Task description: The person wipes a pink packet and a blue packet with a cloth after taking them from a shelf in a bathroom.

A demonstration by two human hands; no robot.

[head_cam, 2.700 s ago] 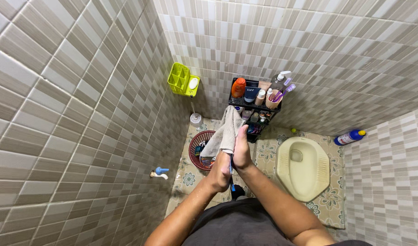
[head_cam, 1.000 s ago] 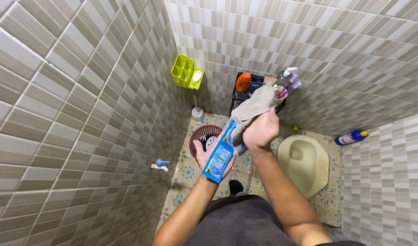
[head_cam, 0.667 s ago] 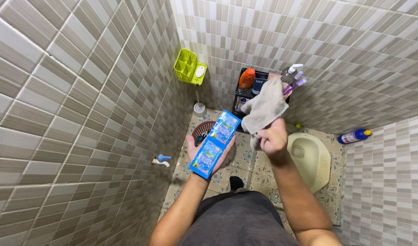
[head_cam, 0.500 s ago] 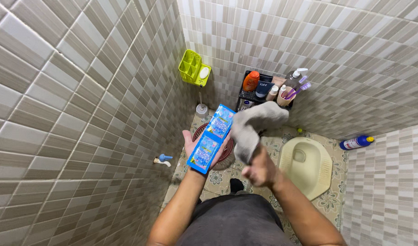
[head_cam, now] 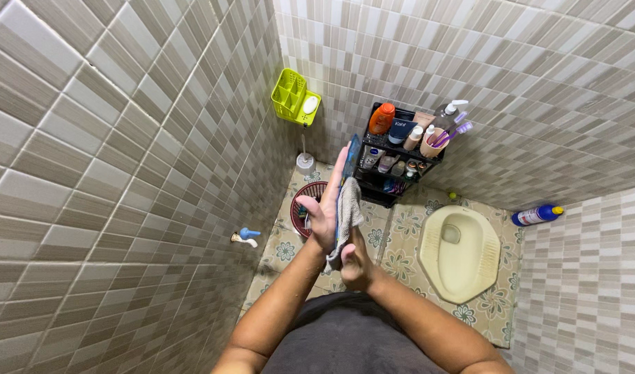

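Blue sachets point(head_cam: 350, 163), seen edge-on, stand upright against the flat, open palm of the left hand point(head_cam: 324, 211) in a tiled bathroom. The right hand point(head_cam: 355, 263) grips the lower end of a grey cloth point(head_cam: 346, 218), pressed against the sachets. Beyond them sit a red basket point(head_cam: 302, 208), a black rack point(head_cam: 400, 163) and a squat toilet point(head_cam: 459, 253).

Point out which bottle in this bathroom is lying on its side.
The blue bottle with the yellow cap, on the floor against the right wall beyond the squat toilet. The orange bottle and pump bottle stand upright on the black rack.
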